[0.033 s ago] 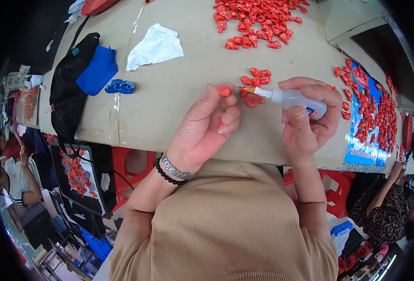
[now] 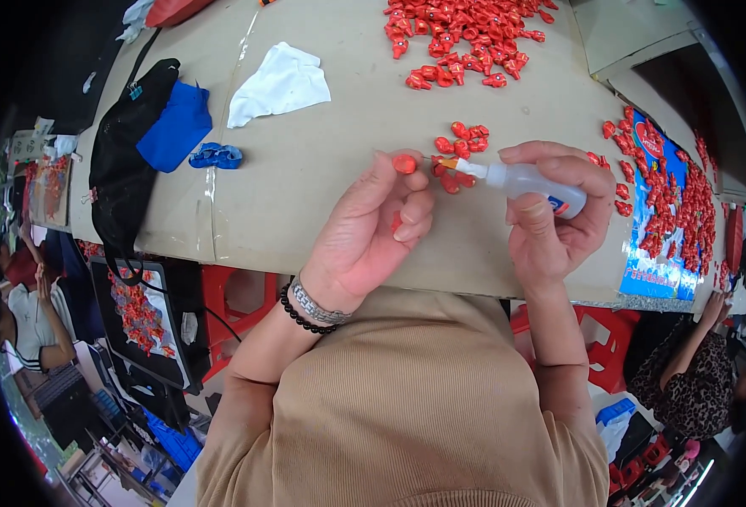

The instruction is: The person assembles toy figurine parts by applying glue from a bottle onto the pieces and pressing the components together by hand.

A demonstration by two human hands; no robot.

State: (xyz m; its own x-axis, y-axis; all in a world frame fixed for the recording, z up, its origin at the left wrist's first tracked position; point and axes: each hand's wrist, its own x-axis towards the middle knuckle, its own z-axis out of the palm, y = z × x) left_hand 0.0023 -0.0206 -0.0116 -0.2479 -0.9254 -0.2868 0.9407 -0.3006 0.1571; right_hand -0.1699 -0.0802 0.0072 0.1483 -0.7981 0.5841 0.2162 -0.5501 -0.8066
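Between thumb and forefinger, my left hand (image 2: 369, 224) pinches a small red rounded plastic piece (image 2: 404, 164). Another bit of red (image 2: 397, 222) shows within its curled fingers. My right hand (image 2: 559, 215) is wrapped around a translucent squeeze bottle (image 2: 527, 184), held tilted on its side. The bottle's thin tip (image 2: 437, 160) points left and reaches close to the pinched piece; whether they touch I cannot tell. Just beyond the tip, a small group of similar red pieces (image 2: 462, 139) lies on the table (image 2: 305, 169), partly hidden behind the nozzle.
A large heap of red parts (image 2: 466, 38) covers the far side. At right, more red parts (image 2: 677, 203) lie on a blue printed sheet (image 2: 643, 275). A white cloth (image 2: 280, 84), a blue cloth (image 2: 174, 127) and a black bag (image 2: 128, 182) lie left. Other people sit at both sides.
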